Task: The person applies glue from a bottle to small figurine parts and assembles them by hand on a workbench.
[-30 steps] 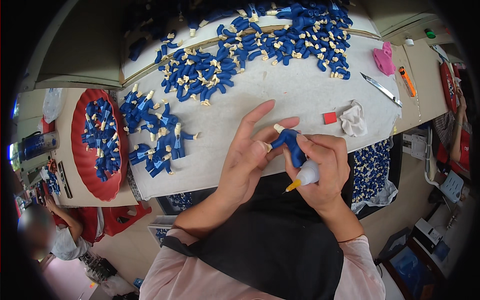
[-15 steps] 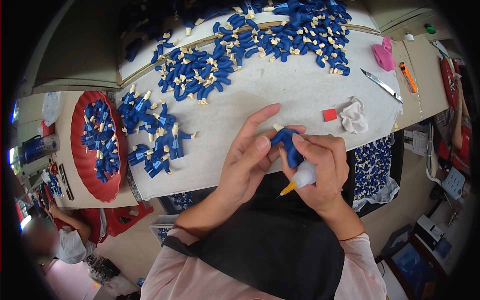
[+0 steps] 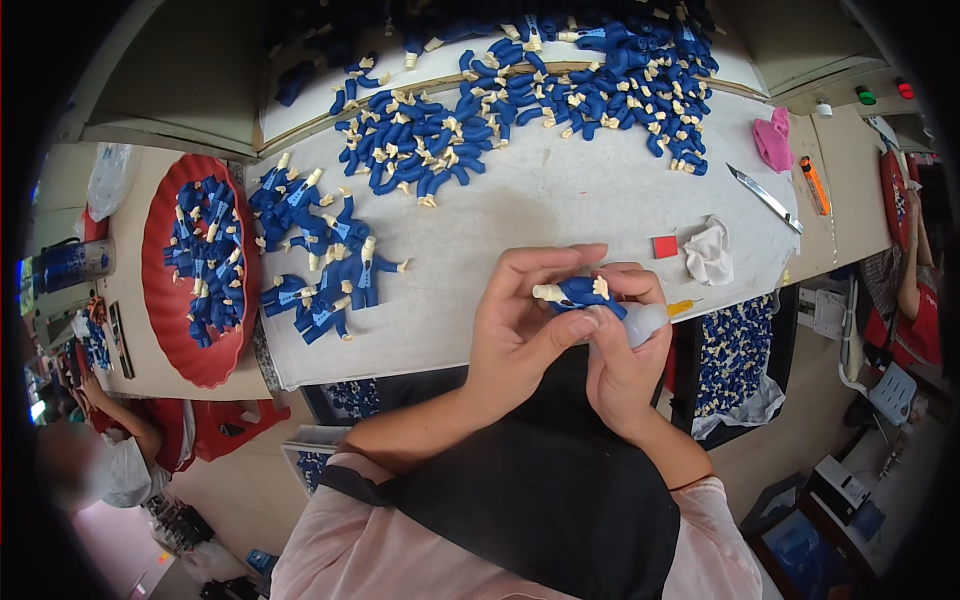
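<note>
A small blue figurine body (image 3: 574, 294), with a cream neck piece and a cream hand piece, is held between both hands over the table's near edge. My left hand (image 3: 515, 335) is closed on it from the left, thumb pressing its lower side. My right hand (image 3: 628, 375) pinches its right end and also keeps a white squeeze bottle (image 3: 646, 322) in its grip. The bottle's yellow nozzle (image 3: 682, 307) points right, away from the figurine. Fingers hide part of the blue piece.
Loose blue arms (image 3: 415, 140) lie heaped at the back, assembled bodies (image 3: 330, 260) at left beside a red scalloped tray (image 3: 240, 330). To the right are a red square (image 3: 664, 246), crumpled white cloth (image 3: 708, 252), metal blade tool (image 3: 765, 197), orange cutter (image 3: 815, 185) and pink cloth (image 3: 772, 140).
Both hands have turned the figurine so its neck points left and a cream hand shows on top. The bottle's nozzle has swung from lower left to the right.
</note>
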Action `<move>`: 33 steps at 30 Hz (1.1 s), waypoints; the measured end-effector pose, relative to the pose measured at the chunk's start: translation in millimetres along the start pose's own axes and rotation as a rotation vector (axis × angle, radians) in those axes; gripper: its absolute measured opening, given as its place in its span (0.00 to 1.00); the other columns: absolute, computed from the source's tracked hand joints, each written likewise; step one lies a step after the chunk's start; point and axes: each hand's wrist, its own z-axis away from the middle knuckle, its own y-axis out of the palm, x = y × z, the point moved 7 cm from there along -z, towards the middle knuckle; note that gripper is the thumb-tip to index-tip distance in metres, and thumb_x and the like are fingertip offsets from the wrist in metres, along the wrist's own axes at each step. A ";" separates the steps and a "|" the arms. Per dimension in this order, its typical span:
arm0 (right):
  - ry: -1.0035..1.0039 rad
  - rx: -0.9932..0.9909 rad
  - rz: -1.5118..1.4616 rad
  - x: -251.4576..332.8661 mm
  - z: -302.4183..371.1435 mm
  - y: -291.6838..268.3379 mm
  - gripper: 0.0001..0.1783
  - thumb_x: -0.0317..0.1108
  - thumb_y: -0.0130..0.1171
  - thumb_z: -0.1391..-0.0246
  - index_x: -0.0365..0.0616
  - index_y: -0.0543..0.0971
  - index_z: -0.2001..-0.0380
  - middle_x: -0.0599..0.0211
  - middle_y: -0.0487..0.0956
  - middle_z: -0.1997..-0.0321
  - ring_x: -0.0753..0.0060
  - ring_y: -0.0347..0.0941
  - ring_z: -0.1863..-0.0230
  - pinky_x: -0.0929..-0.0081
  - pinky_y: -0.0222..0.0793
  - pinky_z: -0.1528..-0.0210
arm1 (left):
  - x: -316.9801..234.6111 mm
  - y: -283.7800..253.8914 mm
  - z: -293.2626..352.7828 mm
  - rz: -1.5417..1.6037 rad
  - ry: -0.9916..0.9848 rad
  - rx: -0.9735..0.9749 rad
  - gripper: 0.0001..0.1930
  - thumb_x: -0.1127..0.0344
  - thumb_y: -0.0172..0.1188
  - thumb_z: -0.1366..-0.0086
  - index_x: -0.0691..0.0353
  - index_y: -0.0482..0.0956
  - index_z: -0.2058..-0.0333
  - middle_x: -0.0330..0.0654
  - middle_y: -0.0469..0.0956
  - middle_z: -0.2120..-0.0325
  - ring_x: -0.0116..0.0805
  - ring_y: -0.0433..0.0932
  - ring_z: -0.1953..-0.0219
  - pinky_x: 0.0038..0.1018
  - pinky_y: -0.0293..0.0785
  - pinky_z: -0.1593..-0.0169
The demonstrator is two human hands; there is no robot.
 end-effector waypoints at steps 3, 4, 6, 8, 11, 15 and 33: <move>0.077 -0.045 -0.139 -4.5 2.3 5.1 0.14 0.25 0.56 0.57 0.37 0.69 0.64 0.66 0.66 0.63 0.81 0.62 0.63 0.83 0.59 0.61 | 3.9 -4.8 1.6 0.057 -0.035 0.012 0.14 0.77 0.52 0.44 0.67 0.64 0.58 0.51 0.67 0.55 0.32 0.71 0.58 0.22 0.70 0.57; 0.077 -0.041 -0.136 -4.6 1.7 3.0 0.14 0.25 0.56 0.57 0.37 0.69 0.64 0.66 0.66 0.63 0.81 0.62 0.63 0.83 0.59 0.61 | 1.9 -4.4 1.3 0.060 -0.031 0.010 0.14 0.77 0.52 0.44 0.67 0.64 0.58 0.51 0.67 0.55 0.32 0.71 0.58 0.22 0.70 0.57; 0.019 0.044 0.019 -1.1 -0.8 0.4 0.17 0.25 0.57 0.59 0.36 0.69 0.62 0.65 0.66 0.62 0.80 0.63 0.67 0.81 0.60 0.63 | -2.5 -6.5 0.2 0.021 -0.042 -0.031 0.13 0.76 0.53 0.45 0.68 0.68 0.59 0.48 0.69 0.57 0.30 0.71 0.60 0.22 0.69 0.58; -0.172 0.044 0.166 18.7 -2.5 -1.3 0.18 0.25 0.58 0.61 0.36 0.69 0.63 0.64 0.67 0.63 0.79 0.64 0.70 0.82 0.61 0.66 | -4.5 -11.5 -0.1 -0.113 0.005 -0.025 0.13 0.76 0.54 0.46 0.68 0.69 0.59 0.47 0.71 0.58 0.29 0.71 0.61 0.21 0.68 0.59; -0.381 0.126 0.463 47.8 -4.2 5.7 0.18 0.23 0.60 0.64 0.36 0.71 0.65 0.62 0.70 0.66 0.77 0.65 0.76 0.83 0.61 0.72 | -10.9 -16.3 -1.2 -0.331 0.052 -0.024 0.14 0.76 0.56 0.47 0.68 0.71 0.59 0.46 0.73 0.61 0.29 0.72 0.62 0.21 0.68 0.61; -0.420 0.167 0.675 51.4 -12.9 13.7 0.14 0.19 0.59 0.65 0.38 0.74 0.70 0.63 0.73 0.74 0.77 0.65 0.78 0.85 0.61 0.78 | -19.5 -9.8 -4.2 -0.493 0.111 -0.002 0.15 0.77 0.56 0.49 0.67 0.73 0.60 0.46 0.74 0.64 0.30 0.72 0.63 0.21 0.67 0.61; -0.190 0.216 0.630 24.1 -30.2 9.9 0.12 0.20 0.56 0.62 0.38 0.73 0.69 0.64 0.69 0.66 0.79 0.63 0.72 0.86 0.58 0.71 | -40.0 -22.1 -8.5 -0.950 0.228 -0.066 0.24 0.77 0.58 0.50 0.63 0.65 0.53 0.43 0.73 0.69 0.28 0.74 0.68 0.22 0.70 0.64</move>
